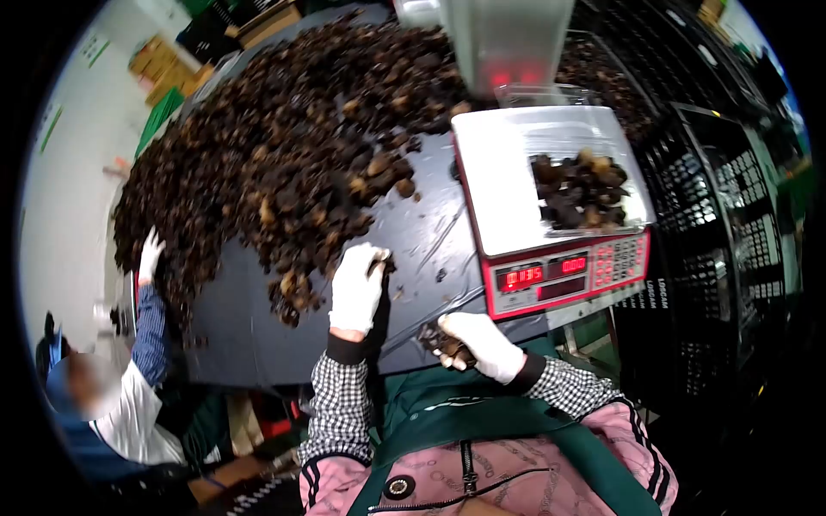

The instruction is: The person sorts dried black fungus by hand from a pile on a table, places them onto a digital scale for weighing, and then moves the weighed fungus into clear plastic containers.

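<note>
My left hand [354, 291], in a white glove, is over the dark table beside the lower right edge of a big heap of dark brown mushrooms [284, 163]. Its fingers are curled, with a small dark mushroom piece [389, 265] showing at the fingertips. Close to the table's front edge, my gloved right hand [489, 346] is closed around several dark mushrooms [443, 344]. Ahead of it stands a red and silver digital scale [499, 189]. On its pan is a clear plastic tray [638, 193] with a pile of mushrooms [581, 189] in it.
Black plastic crates [731, 206] are stacked along the right side. A grey metal box-shaped column [508, 43] rises behind the scale. At the far left another person's gloved hand [151, 255] touches the heap. Cardboard boxes [163, 69] are in the back left.
</note>
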Demonstrator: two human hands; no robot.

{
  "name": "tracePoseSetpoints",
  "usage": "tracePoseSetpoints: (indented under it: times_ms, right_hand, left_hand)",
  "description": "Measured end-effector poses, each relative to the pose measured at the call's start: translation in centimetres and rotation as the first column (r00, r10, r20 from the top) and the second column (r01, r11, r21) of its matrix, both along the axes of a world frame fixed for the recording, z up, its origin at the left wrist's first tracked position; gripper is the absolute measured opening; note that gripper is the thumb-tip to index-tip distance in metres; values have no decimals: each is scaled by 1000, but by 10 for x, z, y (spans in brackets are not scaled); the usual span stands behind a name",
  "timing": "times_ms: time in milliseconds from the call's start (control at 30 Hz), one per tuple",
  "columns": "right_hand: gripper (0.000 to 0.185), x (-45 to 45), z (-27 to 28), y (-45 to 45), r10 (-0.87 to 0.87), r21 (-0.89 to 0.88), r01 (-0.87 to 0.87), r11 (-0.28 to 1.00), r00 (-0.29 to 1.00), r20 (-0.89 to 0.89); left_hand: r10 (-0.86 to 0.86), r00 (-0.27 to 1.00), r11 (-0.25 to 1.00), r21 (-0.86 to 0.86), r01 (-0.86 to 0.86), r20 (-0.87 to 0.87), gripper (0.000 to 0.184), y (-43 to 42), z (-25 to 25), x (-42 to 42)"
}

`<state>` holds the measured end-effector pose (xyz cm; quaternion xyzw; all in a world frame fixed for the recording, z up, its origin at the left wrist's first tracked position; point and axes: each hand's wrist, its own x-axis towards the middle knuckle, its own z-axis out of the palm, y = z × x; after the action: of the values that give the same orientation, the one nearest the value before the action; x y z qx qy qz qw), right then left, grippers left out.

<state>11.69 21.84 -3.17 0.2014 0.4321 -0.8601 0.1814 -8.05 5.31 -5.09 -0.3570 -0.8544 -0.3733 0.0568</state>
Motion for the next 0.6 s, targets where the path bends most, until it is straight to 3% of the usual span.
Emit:
tracePoseSetpoints:
  times_ms: [67,167,333,400,467,500,533,567,600]
  right_hand:
    - [42,-2,10,-2,-43,26,44,999,999,-13]
    - [36,2,-6,-6,-49,7,49,999,999,-17]
    - [28,23,46,43,-142,191,180,965,970,-200]
    - [25,33,72,74,-234,450,398,799,896,-377]
    - [24,39,92,112,-302,462,579,672,784,-542]
    - [24,39,122,124,-365,435,611,661,769,-525]
    - [23,40,131,139,-397,547,600,584,799,-452]
    - [23,33,126,159,-240,669,624,403,778,-581]
    - [25,29,141,167,-213,705,555,442,828,-518]
  left_hand:
    - [23,995,999,-51,-18,97,18,6,4,3]
    - [28,999,998,-58,-27,26,21,7,1,1]
    - [86,873,983,102,-153,480,21,0,-12,-9]
    - [107,880,976,120,-182,463,22,8,10,-2]
    - [76,867,967,177,-185,492,23,29,46,10]
    - [6,852,966,218,-141,523,21,41,64,16]
    - [-87,850,962,266,-64,520,21,57,87,26]
    - [-179,841,949,314,11,511,21,75,109,35]
    - [-268,791,928,369,59,550,21,92,128,44]
